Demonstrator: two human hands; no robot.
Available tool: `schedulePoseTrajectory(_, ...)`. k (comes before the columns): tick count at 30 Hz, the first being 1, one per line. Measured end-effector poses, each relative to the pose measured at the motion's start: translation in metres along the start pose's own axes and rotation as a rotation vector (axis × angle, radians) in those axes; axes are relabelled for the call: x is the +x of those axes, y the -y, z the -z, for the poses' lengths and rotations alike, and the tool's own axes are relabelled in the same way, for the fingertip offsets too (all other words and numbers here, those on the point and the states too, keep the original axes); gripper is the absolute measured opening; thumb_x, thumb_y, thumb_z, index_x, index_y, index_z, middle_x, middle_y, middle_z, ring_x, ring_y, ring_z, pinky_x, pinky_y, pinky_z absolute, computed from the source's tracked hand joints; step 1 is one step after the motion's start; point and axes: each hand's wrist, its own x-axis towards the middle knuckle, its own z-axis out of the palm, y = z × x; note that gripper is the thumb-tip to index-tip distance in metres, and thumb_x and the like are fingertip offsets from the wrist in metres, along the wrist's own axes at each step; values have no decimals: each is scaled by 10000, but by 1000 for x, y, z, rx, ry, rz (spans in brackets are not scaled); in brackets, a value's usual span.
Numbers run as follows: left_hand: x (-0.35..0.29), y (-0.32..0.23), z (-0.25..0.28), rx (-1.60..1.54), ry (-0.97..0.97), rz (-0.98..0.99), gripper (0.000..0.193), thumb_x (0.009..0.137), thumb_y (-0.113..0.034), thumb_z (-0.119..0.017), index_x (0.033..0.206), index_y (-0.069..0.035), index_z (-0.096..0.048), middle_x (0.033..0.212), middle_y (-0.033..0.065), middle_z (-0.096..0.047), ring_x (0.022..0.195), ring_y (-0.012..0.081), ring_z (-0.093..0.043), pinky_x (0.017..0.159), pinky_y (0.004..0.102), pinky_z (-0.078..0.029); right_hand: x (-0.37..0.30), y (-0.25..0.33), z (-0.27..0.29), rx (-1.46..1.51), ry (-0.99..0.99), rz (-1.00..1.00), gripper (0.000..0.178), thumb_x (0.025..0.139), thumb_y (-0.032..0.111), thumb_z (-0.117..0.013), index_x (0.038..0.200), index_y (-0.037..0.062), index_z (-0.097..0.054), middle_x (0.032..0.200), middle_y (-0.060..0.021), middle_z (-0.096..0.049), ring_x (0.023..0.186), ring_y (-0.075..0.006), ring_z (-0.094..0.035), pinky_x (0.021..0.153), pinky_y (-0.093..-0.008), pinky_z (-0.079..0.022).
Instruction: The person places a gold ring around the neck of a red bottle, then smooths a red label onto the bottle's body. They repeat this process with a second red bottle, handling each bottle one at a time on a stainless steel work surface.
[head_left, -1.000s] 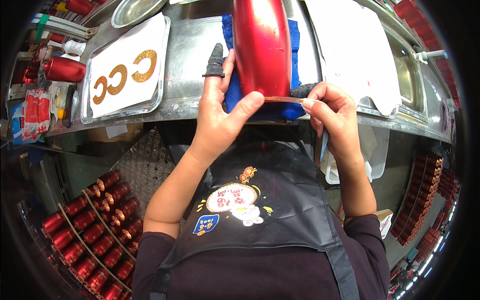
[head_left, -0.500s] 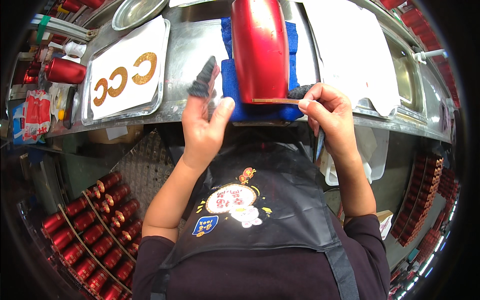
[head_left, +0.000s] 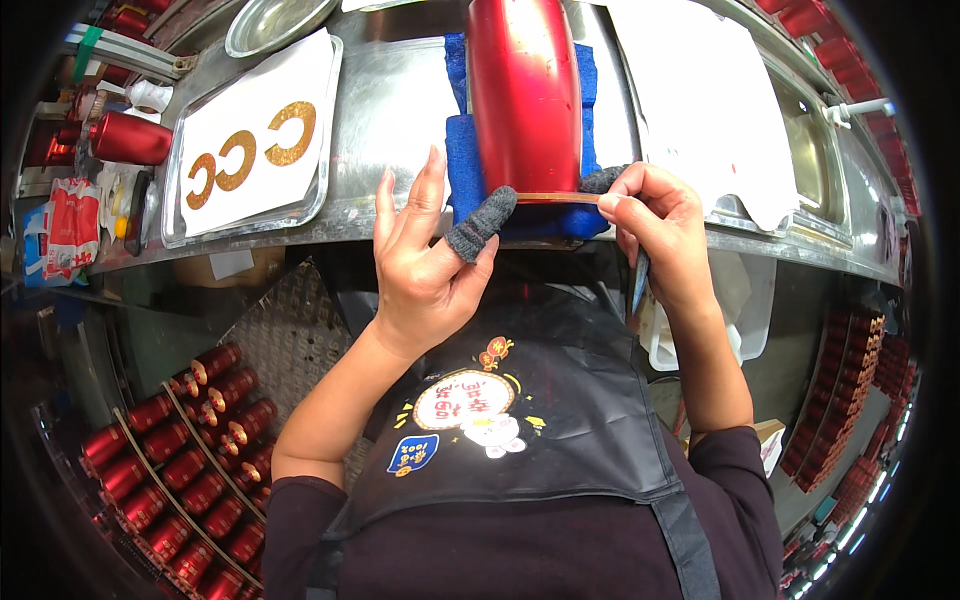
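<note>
A long steel workbench (head_left: 400,100) runs across the far part of the scene, and on it, just right of centre, a glossy red cylinder (head_left: 523,95) lies on its side on a folded blue cloth (head_left: 462,150), its open end toward the person. A thin gold band (head_left: 558,197) sits along that near rim; it looks partly laid, with the stretch toward the left hand seemingly not yet pressed down. The right hand (head_left: 660,235) pinches the band's right end between a grey-capped thumb and forefinger. The left hand (head_left: 425,265) is just clear of the cylinder, fingers spread and upright, its grey-capped thumb pointing at the rim. Left on the bench, a steel tray (head_left: 250,135) holds a white sheet with gold letters (head_left: 245,155). Below left, racks of small red canisters (head_left: 170,470) fill the floor.
</note>
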Motion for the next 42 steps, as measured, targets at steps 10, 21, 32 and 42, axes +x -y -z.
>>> schedulePoseTrajectory(10, 22, -6, 12, 175, 81, -168, 434, 753, -73, -782, 1186, -107, -764, 1521, 345, -435, 1338, 419, -550, 1150, 654, -255, 4, -6, 2, 65, 21, 21, 123, 904, 85, -704, 824, 50, -617, 687, 31, -578, 512, -10, -479, 462, -182, -358)
schedulePoseTrajectory(21, 50, -11, 15, 198, 109, -316, 352, 609, -174, -799, 959, -148, -778, 1509, 254, -502, 1210, 438, -623, 1101, 697, -300, 6, -5, 3, 49, 60, -4, 138, 892, 103, -717, 811, 58, -615, 689, 37, -571, 519, -6, -473, 458, -174, -350)
schedulePoseTrajectory(32, 59, -2, -15, 64, -13, -205, 627, 676, -137, -870, 1266, -20, -692, 1432, 225, -587, 1345, 396, -556, 1117, 626, -354, 9, -7, 3, -34, 110, -58, 96, 907, 79, -721, 849, 30, -663, 804, 44, -616, 699, -3, -521, 626, -166, -393)
schedulePoseTrajectory(42, -2, 18, -4, -70, 42, -70, 463, 758, -173, -873, 1171, -17, -736, 1474, 225, -550, 1318, 382, -579, 1136, 657, -291, -3, 24, 6, -130, 120, -11, 108, 898, 83, -728, 839, 35, -651, 744, 71, -577, 625, 20, -479, 558, -164, -343)
